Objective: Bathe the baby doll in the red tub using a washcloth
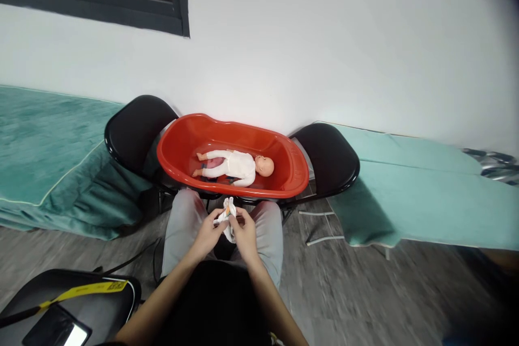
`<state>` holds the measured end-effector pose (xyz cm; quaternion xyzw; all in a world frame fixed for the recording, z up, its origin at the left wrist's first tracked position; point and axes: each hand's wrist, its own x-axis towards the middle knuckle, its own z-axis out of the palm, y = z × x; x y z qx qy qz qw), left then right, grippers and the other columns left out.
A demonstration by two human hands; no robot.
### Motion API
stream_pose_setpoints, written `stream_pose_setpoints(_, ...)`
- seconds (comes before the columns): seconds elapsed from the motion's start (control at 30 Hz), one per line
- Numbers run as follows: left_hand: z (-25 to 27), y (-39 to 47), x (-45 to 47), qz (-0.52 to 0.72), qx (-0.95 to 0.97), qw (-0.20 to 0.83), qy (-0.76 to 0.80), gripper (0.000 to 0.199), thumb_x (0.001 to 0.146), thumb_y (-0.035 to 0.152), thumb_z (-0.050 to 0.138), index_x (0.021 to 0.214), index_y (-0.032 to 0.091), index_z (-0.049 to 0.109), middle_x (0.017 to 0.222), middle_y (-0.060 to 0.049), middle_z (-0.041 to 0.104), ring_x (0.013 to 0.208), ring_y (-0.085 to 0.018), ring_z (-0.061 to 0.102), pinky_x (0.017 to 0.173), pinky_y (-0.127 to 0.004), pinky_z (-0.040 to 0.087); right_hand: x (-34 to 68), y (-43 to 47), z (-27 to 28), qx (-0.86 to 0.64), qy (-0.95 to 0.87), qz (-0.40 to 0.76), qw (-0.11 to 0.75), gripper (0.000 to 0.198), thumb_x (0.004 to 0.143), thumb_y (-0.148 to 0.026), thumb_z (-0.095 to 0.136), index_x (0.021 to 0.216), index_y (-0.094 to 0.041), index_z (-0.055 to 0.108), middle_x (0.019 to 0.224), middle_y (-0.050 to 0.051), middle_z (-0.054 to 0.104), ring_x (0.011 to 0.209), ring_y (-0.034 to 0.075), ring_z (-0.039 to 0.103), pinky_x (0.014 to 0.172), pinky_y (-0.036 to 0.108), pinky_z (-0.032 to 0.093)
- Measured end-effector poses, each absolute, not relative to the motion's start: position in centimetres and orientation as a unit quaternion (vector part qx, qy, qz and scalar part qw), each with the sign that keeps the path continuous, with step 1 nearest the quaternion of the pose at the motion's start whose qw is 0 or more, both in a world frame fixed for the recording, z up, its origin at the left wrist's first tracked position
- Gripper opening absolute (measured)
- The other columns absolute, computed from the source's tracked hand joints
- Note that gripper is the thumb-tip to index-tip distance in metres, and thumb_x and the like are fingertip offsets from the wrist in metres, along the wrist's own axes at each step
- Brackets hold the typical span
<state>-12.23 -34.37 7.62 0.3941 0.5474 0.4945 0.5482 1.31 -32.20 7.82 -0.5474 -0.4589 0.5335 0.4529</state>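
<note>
Over my lap, a small bunched white cloth item point(230, 207) with a patch of orange and green hangs between my hands. My left hand point(211, 230) pinches its left side. On the other side, my right hand point(245, 228) grips it with thumb and fingers. Whether it is a garment I cannot make out. Just beyond, a baby doll point(241, 165) dressed in white lies on its back in a red baby bathtub point(300, 173), its head to the right. Something pinkish and dark lies under the doll, partly hidden by it.
Black folding chairs point(138, 132) point(330, 159) stand at both ends of the tub. Green-covered surfaces point(48, 140) point(430, 194) lie at left and right. A phone point(57, 327) and a yellow strap point(87, 290) rest on a black seat at lower left. The wall rises behind the tub.
</note>
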Motion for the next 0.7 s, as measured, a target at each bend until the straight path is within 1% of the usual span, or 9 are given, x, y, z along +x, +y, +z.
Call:
stream_pose_setpoints(0.07, 7.7, -34.2, -12.6, 0.489, 0.388, 0.549, 0.555, 0.056, 0.076, 0.047, 0.074, 0.120, 0.013, 0.075, 0.110, -0.010, 0.080, 0.098, -0.027, 0.073, 0.085, -0.035, 0.058, 1.5, -32.1, 7.6, -0.548, -0.473, 0.524, 0.449, 0.048, 0.081, -0.050, 0.073, 0.113, -0.015, 0.079, 0.103, 0.009, 0.079, 0.084, 0.019, 0.068, 0.079, 0.030, 0.055)
stream_pose_setpoints(0.13, 7.7, -34.1, -12.8, 0.486, 0.381, 0.553, 0.560, 0.061, 0.077, 0.049, 0.073, 0.124, 0.012, 0.075, 0.113, -0.011, 0.081, 0.100, -0.028, 0.074, 0.086, -0.036, 0.059, 1.7, -32.0, 7.4, -0.549, -0.487, 0.512, 0.446, 0.047, 0.083, -0.052, 0.072, 0.113, -0.015, 0.079, 0.103, 0.009, 0.079, 0.083, 0.018, 0.067, 0.078, 0.030, 0.055)
stream_pose_setpoints(0.2, 7.7, -34.0, -12.9, 0.484, 0.387, 0.551, 0.558, 0.064, 0.078, 0.050, 0.072, 0.129, 0.011, 0.075, 0.119, -0.013, 0.081, 0.105, -0.030, 0.075, 0.092, -0.039, 0.059, 1.8, -32.0, 7.2, -0.551, -0.503, 0.496, 0.445, 0.046, 0.085, -0.052, 0.070, 0.113, -0.016, 0.079, 0.103, 0.009, 0.078, 0.083, 0.018, 0.066, 0.078, 0.029, 0.054)
stream_pose_setpoints(0.27, 7.6, -34.0, -12.9, 0.481, 0.410, 0.542, 0.554, 0.065, 0.079, 0.049, 0.072, 0.131, 0.011, 0.076, 0.126, -0.015, 0.080, 0.113, -0.032, 0.076, 0.101, -0.042, 0.057, 1.7, -32.2, 7.1, -0.552, -0.516, 0.481, 0.445, 0.046, 0.086, -0.050, 0.070, 0.115, -0.017, 0.080, 0.104, 0.009, 0.078, 0.085, 0.018, 0.067, 0.080, 0.030, 0.055)
stream_pose_setpoints(0.33, 7.5, -34.0, -12.8, 0.477, 0.439, 0.523, 0.553, 0.065, 0.081, 0.048, 0.070, 0.133, 0.011, 0.078, 0.130, -0.016, 0.080, 0.118, -0.032, 0.075, 0.107, -0.044, 0.056, 1.5, -32.3, 7.1, -0.554, -0.523, 0.468, 0.447, 0.046, 0.086, -0.049, 0.070, 0.118, -0.017, 0.080, 0.107, 0.009, 0.078, 0.087, 0.018, 0.069, 0.083, 0.030, 0.056)
stream_pose_setpoints(0.43, 7.4, -34.1, -12.8, 0.462, 0.489, 0.490, 0.555, 0.059, 0.086, 0.048, 0.065, 0.130, 0.013, 0.082, 0.125, -0.015, 0.080, 0.115, -0.031, 0.075, 0.103, -0.043, 0.057, 1.4, -32.5, 7.2, -0.554, -0.531, 0.463, 0.443, 0.048, 0.087, -0.050, 0.070, 0.121, -0.017, 0.079, 0.112, 0.009, 0.078, 0.090, 0.018, 0.070, 0.083, 0.030, 0.057)
stream_pose_setpoints(0.57, 7.7, -34.3, -13.2, 0.437, 0.537, 0.469, 0.549, 0.052, 0.092, 0.049, 0.060, 0.125, 0.016, 0.084, 0.118, -0.013, 0.078, 0.111, -0.029, 0.075, 0.096, -0.040, 0.058, 1.7, -32.5, 7.5, -0.549, -0.533, 0.477, 0.432, 0.053, 0.088, -0.056, 0.072, 0.123, -0.017, 0.075, 0.115, 0.010, 0.078, 0.093, 0.020, 0.072, 0.082, 0.030, 0.057)
stream_pose_setpoints(0.7, 7.7, -34.4, -13.4, 0.424, 0.562, 0.461, 0.539, 0.050, 0.095, 0.047, 0.058, 0.124, 0.017, 0.086, 0.115, -0.012, 0.078, 0.109, -0.027, 0.075, 0.094, -0.037, 0.058, 1.9, -32.3, 7.5, -0.552, -0.533, 0.474, 0.433, 0.050, 0.088, -0.058, 0.073, 0.117, -0.017, 0.072, 0.108, 0.008, 0.079, 0.091, 0.020, 0.073, 0.082, 0.030, 0.057)
